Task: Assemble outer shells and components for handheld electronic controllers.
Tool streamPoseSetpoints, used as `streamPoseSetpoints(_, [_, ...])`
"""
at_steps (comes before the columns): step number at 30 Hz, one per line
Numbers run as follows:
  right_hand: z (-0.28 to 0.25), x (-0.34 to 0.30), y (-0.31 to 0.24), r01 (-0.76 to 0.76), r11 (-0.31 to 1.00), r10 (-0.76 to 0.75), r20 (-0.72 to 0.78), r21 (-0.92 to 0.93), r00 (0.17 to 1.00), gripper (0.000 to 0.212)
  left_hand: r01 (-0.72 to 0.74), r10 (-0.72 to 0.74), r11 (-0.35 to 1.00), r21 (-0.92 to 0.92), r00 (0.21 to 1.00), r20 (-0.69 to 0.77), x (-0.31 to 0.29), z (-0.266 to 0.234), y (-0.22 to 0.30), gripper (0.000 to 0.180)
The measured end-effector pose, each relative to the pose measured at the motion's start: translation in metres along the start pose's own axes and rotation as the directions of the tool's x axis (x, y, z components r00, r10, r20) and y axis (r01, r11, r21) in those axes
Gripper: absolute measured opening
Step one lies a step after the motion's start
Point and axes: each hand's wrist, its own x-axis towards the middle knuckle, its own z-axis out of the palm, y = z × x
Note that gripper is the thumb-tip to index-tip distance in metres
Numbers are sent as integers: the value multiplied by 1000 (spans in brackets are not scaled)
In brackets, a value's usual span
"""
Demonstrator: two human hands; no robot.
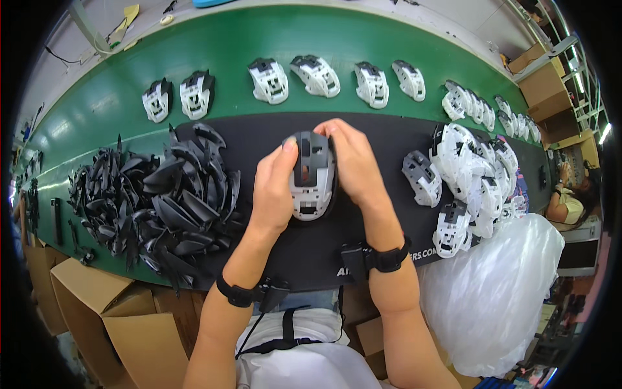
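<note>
Over the black mat (295,259) I hold a white and dark grey computer mouse shell (311,194) upright between both hands. My left hand (272,191) grips its left side, thumb near the top. My right hand (355,159) closes round the upper right side, with its fingertips at the top edge. A dark strip runs down the right side of the shell, partly hidden by my right hand. To my left lies a heap of curved black plastic side pieces (188,201). On my right, similar white and grey mouse shells (457,162) are piled.
More mouse shells (269,81) stand in a row along the green table (227,45). A large clear plastic bag (489,292) bulges at the near right. Open cardboard boxes (146,340) stand below the left edge. Another person (570,201) sits far right.
</note>
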Motion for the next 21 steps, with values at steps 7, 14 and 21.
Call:
streamPoseSetpoints(7, [1, 4, -10, 5, 998, 1, -97, 61, 995, 33, 130, -158, 953, -274, 984, -83, 4, 4, 10, 30])
streamPoseSetpoints(14, [5, 0, -13, 59, 978, -36, -116, 202, 993, 34, 73, -68, 972, -224, 997, 32, -1, 2, 12, 32])
streamPoseSetpoints(21, [18, -8, -10, 52, 995, -44, -86, 89, 995, 40, 61, -64, 970, -234, 998, -5, 0, -2, 4, 32])
